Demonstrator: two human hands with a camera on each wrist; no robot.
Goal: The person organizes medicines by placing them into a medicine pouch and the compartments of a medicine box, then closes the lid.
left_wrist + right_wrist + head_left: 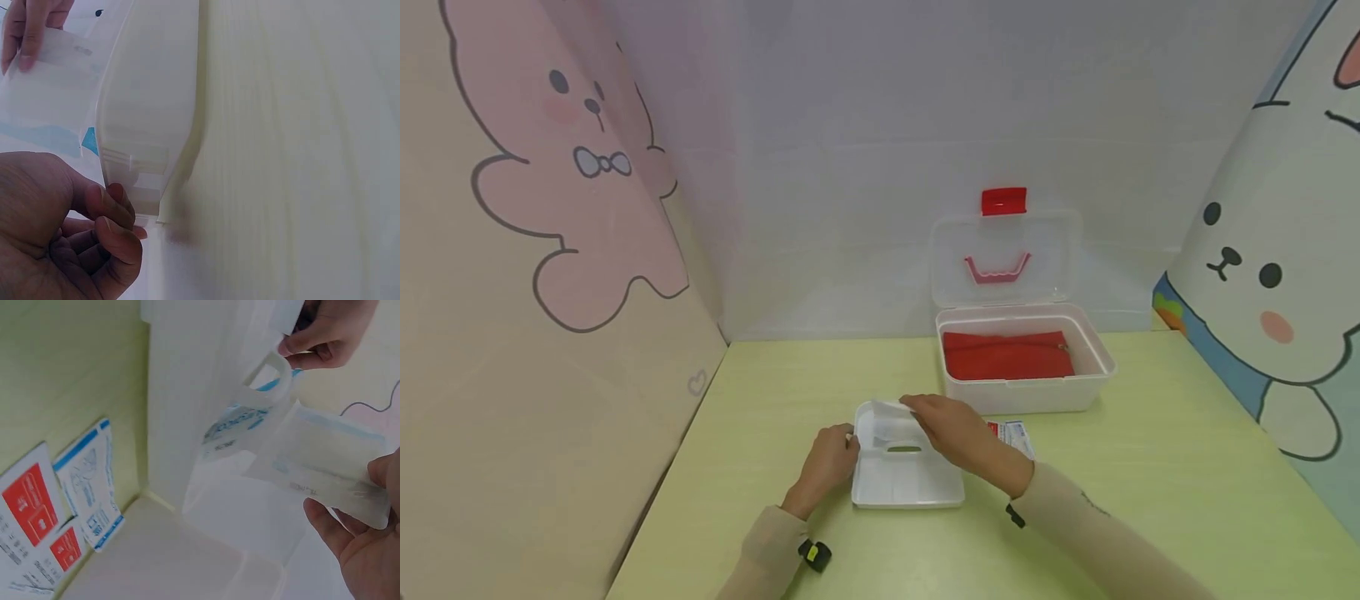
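A white plastic tray (908,490) with a slotted carry handle stands on the table, in front of an open box. My left hand (827,461) holds the tray's left side; in the left wrist view its thumb and fingers pinch the edge of the tray wall (150,94). Over the back part of the tray, my right hand (953,429) grips a flat, translucent white packet (331,462) by one end. A packet with blue print (234,425) shows beside the tray handle (281,378) in the right wrist view. Its lower part is hard to make out.
Behind the tray stands a white box (1030,396) with its clear lid (1052,250) raised and a red pouch (1007,358) inside. Flat packets with red (30,503) and blue (90,487) print lie on the table right of the tray. Printed panels enclose the table.
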